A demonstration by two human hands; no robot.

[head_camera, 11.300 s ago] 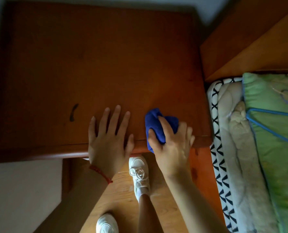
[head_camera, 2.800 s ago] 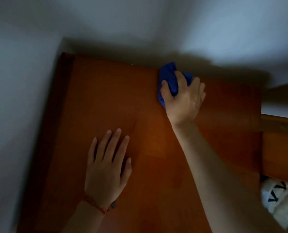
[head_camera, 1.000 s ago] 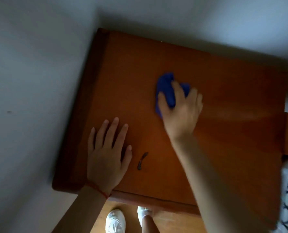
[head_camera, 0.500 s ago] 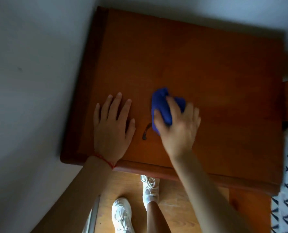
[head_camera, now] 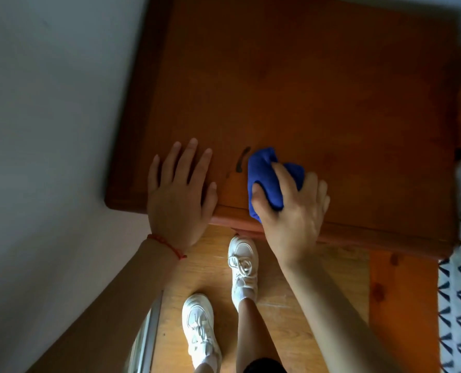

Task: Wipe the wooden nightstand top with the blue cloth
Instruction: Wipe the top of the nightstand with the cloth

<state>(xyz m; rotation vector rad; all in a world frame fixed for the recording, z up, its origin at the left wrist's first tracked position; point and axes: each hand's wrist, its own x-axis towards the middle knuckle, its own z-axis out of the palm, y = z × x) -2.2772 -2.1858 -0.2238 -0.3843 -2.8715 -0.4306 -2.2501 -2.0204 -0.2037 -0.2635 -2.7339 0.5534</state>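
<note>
- Right hand (head_camera: pixel 291 211) is closed round the bunched blue cloth (head_camera: pixel 264 176), thumb and fingers wrapped over it, pressing it onto the nightstand top (head_camera: pixel 304 90) right at the front edge, approx. mid-width
- Left hand (head_camera: pixel 181 192) lies flat w/ fingers spread, holding nothing, beside the cloth nearer the front-left corner; prob. just bracing
- Dark curved mark (head_camera: pixel 242 160) sits just left of the cloth, touching or nearly so, between the two hands
- Key relation: unwiped-looking wood lies mostly away from the grip, toward the back edge & right side; cloth's long axis runs roughly front-to-back
- Right hand is the one placed to push outward; a stroke would likely go toward the back edge
</note>
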